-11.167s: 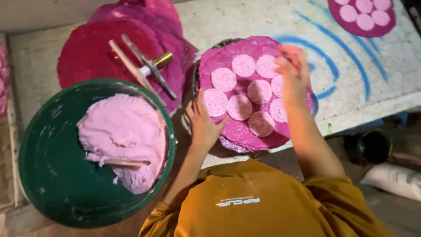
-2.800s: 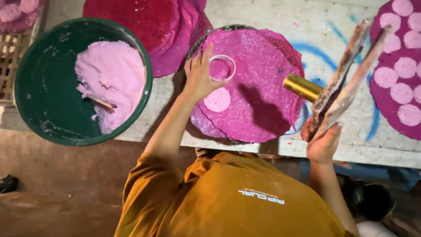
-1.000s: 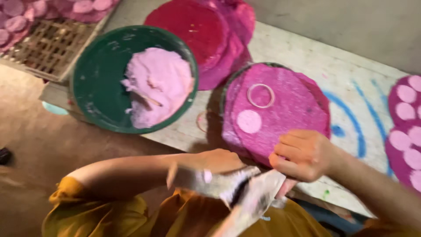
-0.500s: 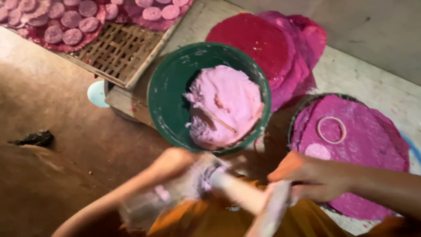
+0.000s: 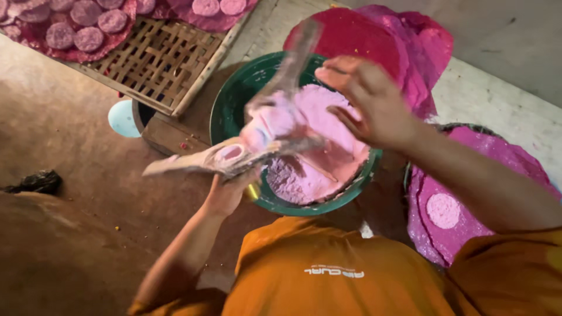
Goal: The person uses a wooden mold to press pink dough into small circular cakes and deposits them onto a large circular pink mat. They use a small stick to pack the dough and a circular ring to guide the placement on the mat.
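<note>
Your left hand grips hinged wooden press by its base, paddles parted, pink dough lump between them, over rim of green bowl. Your right hand half-spread, fingers curled, touching upper paddle above dough mass. Risk, by my reading: press blurred, tilted; lump could slide off onto dirt floor. Dough on paddles may stick, tear disc. Purple mat with one disc lies right.

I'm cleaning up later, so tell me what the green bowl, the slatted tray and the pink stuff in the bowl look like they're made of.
Green bowl: likely plastic, with a smooth, slightly glossy wall. Slatted tray: looks like bamboo or wood, tan strips crossed in an open lattice within a frame. Pink stuff: a soft, wet-looking dough or paste, lumpy and matte.
</note>
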